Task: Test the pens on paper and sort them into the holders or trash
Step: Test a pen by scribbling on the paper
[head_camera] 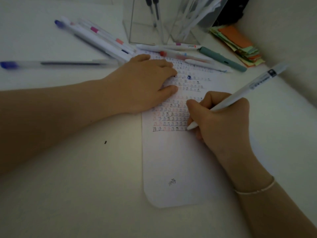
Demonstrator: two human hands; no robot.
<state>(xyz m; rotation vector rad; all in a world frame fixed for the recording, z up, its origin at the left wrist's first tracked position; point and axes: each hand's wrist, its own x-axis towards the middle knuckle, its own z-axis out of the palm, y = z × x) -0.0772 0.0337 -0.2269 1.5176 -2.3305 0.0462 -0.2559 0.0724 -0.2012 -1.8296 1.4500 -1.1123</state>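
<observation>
A white sheet of paper [178, 160] lies on the table, its upper half filled with rows of small written marks. My right hand [221, 121] grips a white pen [247, 90] in a writing hold, tip touching the paper at the end of the lowest row. My left hand [145, 81] rests flat on the paper's upper left part, fingers straight. Two clear holders stand at the back: the left holder [137, 30] has two dark pens, the right holder [190, 23] several pale ones.
Several loose pens [96, 36] lie at the back left, one blue-capped clear pen [56, 63] at the far left, more pens and a grey-green pen [223, 58] above the paper. A stack of coloured paper slips [238, 43] sits at the back right by the wall.
</observation>
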